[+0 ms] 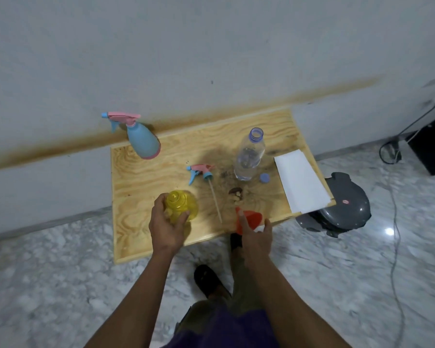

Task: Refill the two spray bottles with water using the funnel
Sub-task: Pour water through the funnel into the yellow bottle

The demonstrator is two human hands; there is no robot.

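Observation:
A yellow spray bottle (182, 204) without its head stands near the front left of the wooden table (141, 177); my left hand (166, 223) grips its side. My right hand (255, 234) holds the red funnel (250, 218) at the table's front edge. The removed pink-and-blue spray head (202, 172) with its long tube lies in the middle. A blue spray bottle (142, 140) with its head on stands at the back left. An uncapped clear water bottle (249, 154) stands at the back right, its blue cap (264, 178) beside it.
A white sheet of paper (300, 180) lies along the table's right edge. A dark stain and a brown scrap (236, 193) mark the table's middle. A grey appliance (342, 204) and cables sit on the marble floor to the right. The wall runs behind the table.

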